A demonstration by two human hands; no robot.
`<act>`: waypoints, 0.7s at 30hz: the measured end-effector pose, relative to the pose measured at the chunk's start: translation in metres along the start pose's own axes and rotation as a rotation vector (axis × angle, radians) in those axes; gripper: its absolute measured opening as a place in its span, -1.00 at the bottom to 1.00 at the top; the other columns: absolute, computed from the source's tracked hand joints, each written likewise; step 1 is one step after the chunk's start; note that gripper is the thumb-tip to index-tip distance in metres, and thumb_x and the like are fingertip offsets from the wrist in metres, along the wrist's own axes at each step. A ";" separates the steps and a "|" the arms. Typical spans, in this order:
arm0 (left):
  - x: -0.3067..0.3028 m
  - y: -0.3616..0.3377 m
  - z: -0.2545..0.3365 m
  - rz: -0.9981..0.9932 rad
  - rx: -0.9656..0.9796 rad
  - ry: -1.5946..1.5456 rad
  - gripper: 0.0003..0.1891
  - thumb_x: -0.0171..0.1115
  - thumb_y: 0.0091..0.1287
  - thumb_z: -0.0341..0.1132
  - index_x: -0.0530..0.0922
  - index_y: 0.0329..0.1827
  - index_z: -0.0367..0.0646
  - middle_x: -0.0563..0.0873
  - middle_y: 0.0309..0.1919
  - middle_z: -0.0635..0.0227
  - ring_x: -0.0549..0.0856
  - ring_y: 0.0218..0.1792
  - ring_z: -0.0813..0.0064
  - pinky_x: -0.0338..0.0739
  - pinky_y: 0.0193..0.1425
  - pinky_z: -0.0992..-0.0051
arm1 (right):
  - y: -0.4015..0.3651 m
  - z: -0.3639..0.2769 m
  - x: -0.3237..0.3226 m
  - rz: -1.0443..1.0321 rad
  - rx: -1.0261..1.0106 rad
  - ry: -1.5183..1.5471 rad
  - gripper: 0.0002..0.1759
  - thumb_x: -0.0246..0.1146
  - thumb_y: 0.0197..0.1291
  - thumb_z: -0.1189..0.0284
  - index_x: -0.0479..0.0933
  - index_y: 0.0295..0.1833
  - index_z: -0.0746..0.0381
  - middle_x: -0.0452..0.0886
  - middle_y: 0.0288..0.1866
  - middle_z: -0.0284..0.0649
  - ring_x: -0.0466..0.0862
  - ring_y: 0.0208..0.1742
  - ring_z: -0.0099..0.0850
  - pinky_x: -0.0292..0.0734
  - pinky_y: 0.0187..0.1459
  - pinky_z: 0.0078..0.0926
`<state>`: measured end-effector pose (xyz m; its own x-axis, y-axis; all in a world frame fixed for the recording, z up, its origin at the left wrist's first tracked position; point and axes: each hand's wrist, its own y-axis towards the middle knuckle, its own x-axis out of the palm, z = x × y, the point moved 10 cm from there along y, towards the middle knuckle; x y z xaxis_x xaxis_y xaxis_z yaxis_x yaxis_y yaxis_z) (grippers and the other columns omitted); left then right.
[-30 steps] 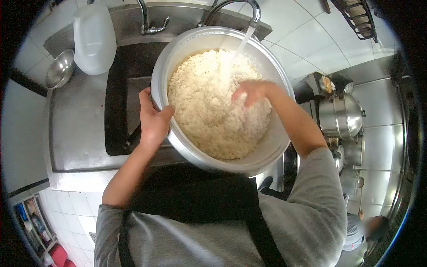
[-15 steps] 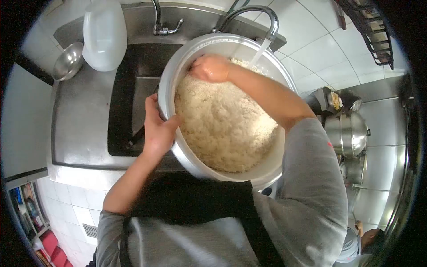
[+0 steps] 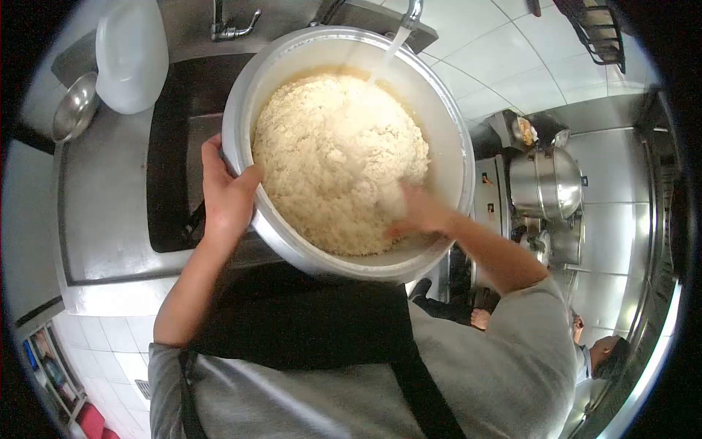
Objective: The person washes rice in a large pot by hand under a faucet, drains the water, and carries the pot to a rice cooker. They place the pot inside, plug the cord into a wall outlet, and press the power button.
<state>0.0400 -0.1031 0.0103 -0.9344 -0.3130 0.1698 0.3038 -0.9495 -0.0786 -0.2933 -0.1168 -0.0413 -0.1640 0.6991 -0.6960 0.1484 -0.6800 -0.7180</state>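
A large metal pot (image 3: 439, 110) holds a pale, grainy mass of rice (image 3: 322, 161) with cloudy liquid around it. My left hand (image 3: 228, 196) grips the pot's left rim, thumb over the edge and fingers against the outer wall. Inside the pot, at the lower right of the rice, is my right hand (image 3: 420, 212). It is smeared by motion, and its fingertips blend into the rice. From a curved faucet (image 3: 413, 13) at the top, a stream of water (image 3: 391, 51) runs into the far side of the pot.
The pot stands over the right part of a steel sink (image 3: 172, 219). Left of the basin are a white plastic jug (image 3: 131, 58) and a metal bowl (image 3: 76, 108). A second tap (image 3: 232, 32) is behind. Steel steamer pots (image 3: 545, 183) and another person (image 3: 603, 355) are at right.
My right hand has moved from the pot's far left side to the lower right, exposing more rice. My left hand keeps its hold on the rim. The view has shifted.
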 end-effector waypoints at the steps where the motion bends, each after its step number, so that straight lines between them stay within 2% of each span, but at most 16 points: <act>1: -0.003 0.001 -0.001 0.013 0.010 0.029 -0.46 0.10 0.02 -0.59 0.17 0.12 -0.32 0.46 -0.09 0.11 0.51 -0.06 0.39 0.41 0.06 0.45 | -0.009 -0.028 0.010 -0.034 -0.081 -0.043 0.13 0.26 -0.01 -0.12 -0.15 0.42 0.35 0.03 0.37 0.29 0.10 0.40 0.01 0.04 0.37 -0.20; 4: 0.001 -0.002 0.004 0.014 0.016 0.038 -0.46 0.13 0.02 -0.55 0.19 0.12 -0.31 0.46 -0.09 0.09 0.50 -0.05 0.35 0.39 0.08 0.42 | -0.003 -0.096 0.029 -0.085 -0.265 0.029 0.03 0.26 0.06 0.03 -0.12 0.41 0.37 -0.08 0.40 0.30 0.04 0.42 0.04 0.01 0.38 -0.17; 5: 0.002 -0.002 0.002 0.006 -0.019 0.067 -0.45 0.14 0.02 -0.55 0.19 0.13 -0.31 0.45 -0.06 0.07 0.48 -0.01 0.33 0.35 0.13 0.41 | -0.007 -0.114 0.009 -0.023 -0.263 0.277 -0.03 0.27 0.06 0.14 -0.10 0.42 0.30 -0.05 0.39 0.29 0.07 0.40 0.06 0.03 0.38 -0.17; 8: -0.003 -0.001 -0.001 0.033 -0.005 0.112 -0.40 0.14 0.03 -0.54 0.16 0.19 -0.33 0.43 0.00 0.06 0.47 0.01 0.30 0.31 0.16 0.39 | 0.028 -0.119 -0.032 0.185 -0.201 0.940 -0.22 0.25 0.08 0.25 0.10 0.41 0.08 0.08 0.34 0.22 0.14 0.37 0.01 0.08 0.36 -0.17; 10: -0.010 0.004 -0.013 0.025 0.012 0.111 -0.39 0.13 0.05 -0.52 0.16 0.22 -0.34 0.43 0.03 0.07 0.46 0.01 0.30 0.31 0.17 0.39 | 0.071 -0.124 -0.064 0.563 -0.466 -0.001 -0.43 0.18 0.11 0.13 0.36 0.26 -0.01 0.21 0.26 0.17 0.26 0.31 -0.07 0.18 0.31 -0.18; 12: -0.008 0.007 -0.019 -0.015 0.005 0.066 -0.40 0.12 0.08 -0.50 0.15 0.24 -0.34 0.42 0.05 0.08 0.46 0.02 0.30 0.31 0.18 0.39 | 0.092 -0.114 -0.097 0.339 -0.313 -0.311 -0.57 0.10 0.13 0.08 0.55 0.03 0.04 0.40 0.14 0.06 0.38 0.22 -0.12 0.29 0.22 -0.14; 14: -0.004 0.003 -0.019 -0.039 -0.071 0.029 -0.38 0.10 0.13 -0.49 0.10 0.28 -0.35 0.39 0.10 0.05 0.45 0.04 0.28 0.31 0.19 0.38 | 0.135 -0.093 -0.134 0.342 -0.209 -0.086 -0.65 0.11 0.15 0.14 0.60 -0.08 0.10 0.57 -0.07 -0.09 0.51 0.06 -0.12 0.37 0.10 -0.10; 15: -0.002 0.002 -0.018 -0.053 -0.061 0.033 -0.37 0.10 0.13 -0.49 0.09 0.29 -0.35 0.38 0.11 0.04 0.45 0.05 0.27 0.31 0.19 0.37 | 0.150 -0.083 -0.162 0.502 -0.239 0.127 -0.64 0.10 0.16 0.13 0.60 -0.12 0.14 0.63 -0.20 -0.19 0.56 -0.02 -0.13 0.38 0.04 -0.04; 16: -0.002 0.003 -0.017 -0.061 -0.052 0.038 -0.37 0.09 0.13 -0.49 0.08 0.29 -0.35 0.38 0.12 0.03 0.45 0.05 0.26 0.31 0.19 0.36 | 0.159 -0.082 -0.188 0.707 -0.370 0.051 -0.64 0.08 0.22 0.13 0.58 -0.26 0.20 0.60 -0.42 -0.16 0.59 -0.29 -0.20 0.47 -0.21 -0.17; 17: -0.002 0.004 -0.016 -0.063 -0.042 0.041 -0.36 0.09 0.13 -0.49 0.07 0.30 -0.35 0.37 0.13 0.02 0.45 0.05 0.25 0.31 0.19 0.36 | 0.173 -0.066 -0.192 0.605 -0.394 0.674 -0.66 0.09 0.21 0.15 0.56 -0.29 0.21 0.56 -0.47 -0.16 0.59 -0.34 -0.24 0.48 -0.30 -0.24; 19: 0.004 -0.002 -0.009 -0.039 -0.070 0.037 -0.36 0.07 0.14 -0.51 0.04 0.31 -0.31 0.36 0.13 0.00 0.45 0.06 0.22 0.31 0.19 0.33 | 0.183 -0.055 -0.179 0.270 -0.402 1.896 -0.69 0.13 0.20 0.19 0.51 -0.34 0.23 0.50 -0.59 -0.18 0.59 -0.44 -0.32 0.51 -0.49 -0.38; 20: 0.007 -0.007 -0.003 -0.027 -0.087 0.044 -0.36 0.06 0.14 -0.52 0.04 0.31 -0.31 0.35 0.14 0.00 0.44 0.07 0.21 0.31 0.20 0.32 | 0.182 -0.058 -0.182 0.184 -0.434 2.104 -0.71 0.13 0.19 0.21 0.51 -0.34 0.24 0.50 -0.57 -0.17 0.58 -0.43 -0.33 0.50 -0.47 -0.39; 21: 0.009 -0.008 -0.001 -0.011 -0.105 0.050 -0.36 0.05 0.14 -0.53 0.04 0.31 -0.30 0.34 0.15 0.00 0.44 0.07 0.21 0.31 0.20 0.31 | 0.171 -0.061 -0.184 0.140 -0.488 2.089 -0.72 0.14 0.18 0.23 0.51 -0.34 0.24 0.50 -0.55 -0.17 0.57 -0.42 -0.34 0.49 -0.44 -0.39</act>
<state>0.0294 -0.0983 0.0115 -0.9465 -0.2984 0.1226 0.2746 -0.9446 -0.1796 -0.1781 -0.3482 -0.0371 0.8496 0.0533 0.5248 0.2904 -0.8778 -0.3810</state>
